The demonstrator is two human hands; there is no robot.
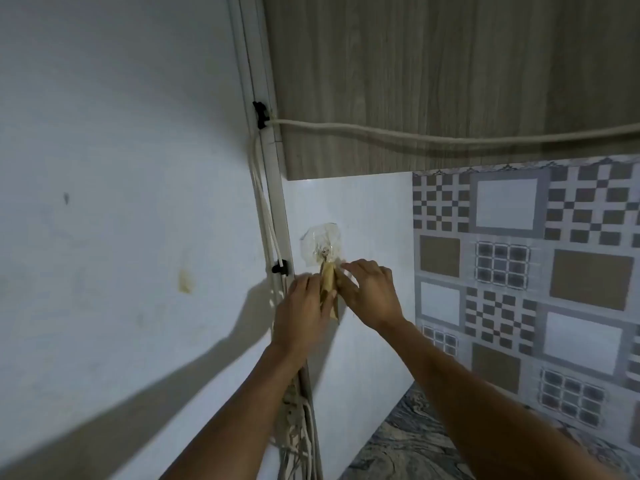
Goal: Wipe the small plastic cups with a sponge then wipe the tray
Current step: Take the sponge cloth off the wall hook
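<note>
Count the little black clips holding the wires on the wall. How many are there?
2. One black clip is up by the cupboard corner; the other is lower, just left of the left hand, which grips a tan thing. More may hide behind the arm.

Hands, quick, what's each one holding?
Left hand: grips the tan thing hanging off the wall hook.
Right hand: pinches the same tan thing.
</note>
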